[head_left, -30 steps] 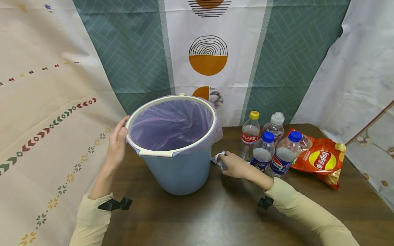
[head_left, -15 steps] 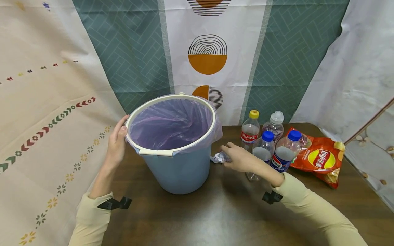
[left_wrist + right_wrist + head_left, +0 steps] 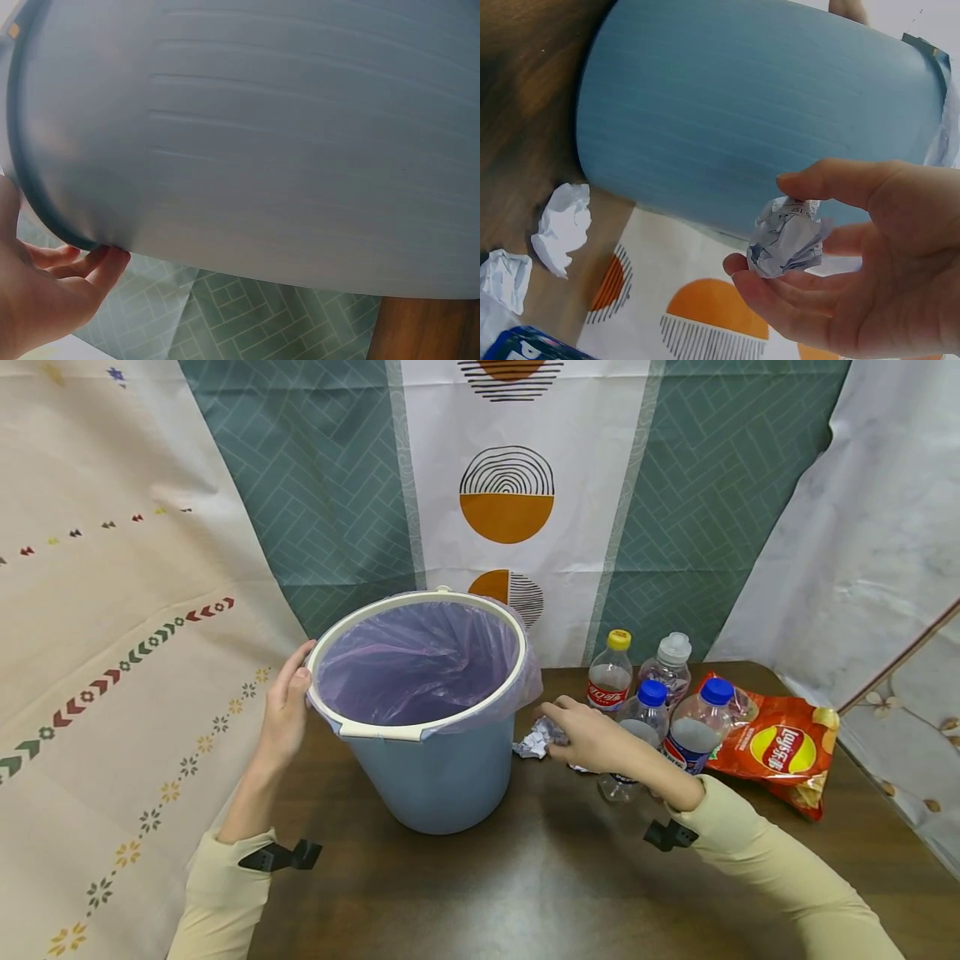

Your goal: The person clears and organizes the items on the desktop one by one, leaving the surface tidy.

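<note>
A blue bin (image 3: 442, 785) lined with a translucent purple bag (image 3: 420, 668) stands on the brown table. My left hand (image 3: 285, 714) grips its pale rim at the left side; in the left wrist view the fingertips (image 3: 112, 259) press just under the rim. Right of the bin, my right hand (image 3: 596, 739) pinches a crumpled paper ball (image 3: 787, 236) between thumb and fingers, just above the table. Two more crumpled paper pieces, one near the bin's base (image 3: 562, 229) and another paper piece (image 3: 506, 277) by a bottle, lie on the table. In the head view my right hand partly hides the paper.
Behind my right hand stand a yellow-capped bottle (image 3: 609, 681), a white-capped bottle (image 3: 667, 668) and two blue-capped bottles, one a Pepsi bottle (image 3: 693, 735). A red Lay's chip bag (image 3: 783, 743) lies at the right. Patterned cloth (image 3: 510, 435) hangs behind the table.
My right hand has drawn back slightly to the right and up from the table beside the bin, uncovering the paper near its base. The left hand and bin have stayed put.
</note>
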Demonstrator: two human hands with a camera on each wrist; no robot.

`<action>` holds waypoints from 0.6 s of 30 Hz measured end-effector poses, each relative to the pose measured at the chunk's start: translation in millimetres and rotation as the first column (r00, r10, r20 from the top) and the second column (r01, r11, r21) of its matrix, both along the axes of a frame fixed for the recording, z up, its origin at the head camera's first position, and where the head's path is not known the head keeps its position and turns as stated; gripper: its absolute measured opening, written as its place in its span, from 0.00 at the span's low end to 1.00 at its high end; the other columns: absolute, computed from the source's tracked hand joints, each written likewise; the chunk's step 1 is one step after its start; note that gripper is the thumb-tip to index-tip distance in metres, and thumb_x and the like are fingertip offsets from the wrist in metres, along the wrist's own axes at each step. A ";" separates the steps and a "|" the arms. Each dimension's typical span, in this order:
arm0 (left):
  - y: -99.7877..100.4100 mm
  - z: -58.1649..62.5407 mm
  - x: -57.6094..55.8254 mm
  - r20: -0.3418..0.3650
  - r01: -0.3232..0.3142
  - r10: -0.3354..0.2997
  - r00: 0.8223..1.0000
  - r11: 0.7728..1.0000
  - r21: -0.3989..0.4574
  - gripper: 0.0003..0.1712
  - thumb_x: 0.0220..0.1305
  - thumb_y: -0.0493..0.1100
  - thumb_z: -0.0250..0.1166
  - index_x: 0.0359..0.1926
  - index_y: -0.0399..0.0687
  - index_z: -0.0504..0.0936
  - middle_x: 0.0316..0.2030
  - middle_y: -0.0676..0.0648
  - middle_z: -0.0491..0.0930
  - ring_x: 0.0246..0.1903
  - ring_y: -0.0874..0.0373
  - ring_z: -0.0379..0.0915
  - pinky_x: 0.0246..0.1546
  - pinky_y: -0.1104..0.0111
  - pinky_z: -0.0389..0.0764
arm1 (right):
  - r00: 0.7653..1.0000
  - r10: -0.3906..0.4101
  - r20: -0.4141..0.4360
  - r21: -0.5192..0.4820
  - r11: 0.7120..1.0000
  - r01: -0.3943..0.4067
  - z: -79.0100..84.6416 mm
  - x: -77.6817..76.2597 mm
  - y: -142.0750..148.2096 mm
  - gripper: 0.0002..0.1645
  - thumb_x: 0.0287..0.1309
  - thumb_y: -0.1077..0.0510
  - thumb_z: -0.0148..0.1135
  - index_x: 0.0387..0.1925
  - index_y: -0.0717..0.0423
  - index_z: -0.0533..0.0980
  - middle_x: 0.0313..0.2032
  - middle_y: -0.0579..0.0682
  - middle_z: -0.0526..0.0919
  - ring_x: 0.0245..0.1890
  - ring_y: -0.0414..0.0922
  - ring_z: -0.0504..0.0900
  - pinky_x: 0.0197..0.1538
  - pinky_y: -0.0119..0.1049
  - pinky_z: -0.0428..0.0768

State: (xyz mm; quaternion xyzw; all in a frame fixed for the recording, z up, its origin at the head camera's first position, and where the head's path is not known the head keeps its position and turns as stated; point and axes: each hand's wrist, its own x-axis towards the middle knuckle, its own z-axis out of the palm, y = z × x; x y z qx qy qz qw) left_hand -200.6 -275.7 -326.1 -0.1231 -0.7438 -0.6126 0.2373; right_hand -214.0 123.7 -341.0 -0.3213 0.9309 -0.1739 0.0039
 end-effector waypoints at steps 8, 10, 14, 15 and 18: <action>0.4 0.6 -1.1 -0.001 0.014 -0.014 1.000 1.000 0.009 0.29 0.74 0.44 0.42 0.71 0.38 0.61 0.52 0.53 0.72 0.43 0.68 0.74 0.43 0.83 0.77 | 1.000 -0.003 -0.013 -0.023 1.000 0.003 6.1 -1.1 2.5 0.25 0.55 0.58 0.67 0.55 0.57 0.76 0.48 0.58 0.78 0.37 0.45 0.79 0.40 0.39 0.82; 0.5 0.5 -0.9 -0.002 0.014 -0.014 1.000 1.000 0.011 0.29 0.74 0.44 0.42 0.71 0.38 0.60 0.52 0.53 0.72 0.44 0.69 0.74 0.43 0.83 0.77 | 1.000 -0.005 -0.013 -0.022 1.000 0.005 8.5 -1.1 3.0 0.26 0.55 0.58 0.67 0.56 0.57 0.76 0.48 0.58 0.79 0.38 0.45 0.80 0.41 0.40 0.83; 0.7 0.3 -0.1 -0.003 0.012 -0.012 1.000 1.000 0.014 0.29 0.73 0.44 0.42 0.71 0.38 0.60 0.54 0.51 0.71 0.44 0.68 0.74 0.43 0.83 0.78 | 1.000 -0.008 -0.002 -0.024 1.000 0.008 15.6 -0.6 3.8 0.27 0.56 0.57 0.67 0.58 0.58 0.75 0.50 0.59 0.78 0.41 0.47 0.81 0.43 0.41 0.84; 0.7 0.3 0.0 -0.004 0.009 -0.009 1.000 1.000 0.011 0.29 0.73 0.44 0.42 0.71 0.38 0.60 0.55 0.50 0.71 0.44 0.68 0.74 0.42 0.83 0.78 | 1.000 -0.003 -0.003 -0.028 1.000 0.003 17.6 -0.6 4.3 0.27 0.56 0.57 0.66 0.58 0.59 0.75 0.51 0.60 0.78 0.41 0.48 0.81 0.43 0.42 0.84; 0.8 0.3 0.7 -0.002 0.007 -0.007 1.000 1.000 0.002 0.29 0.73 0.44 0.41 0.71 0.37 0.60 0.58 0.42 0.69 0.46 0.68 0.73 0.43 0.84 0.77 | 1.000 -0.003 0.008 -0.040 0.999 0.003 24.4 0.0 5.0 0.28 0.56 0.57 0.67 0.59 0.59 0.75 0.52 0.60 0.78 0.44 0.49 0.81 0.45 0.42 0.85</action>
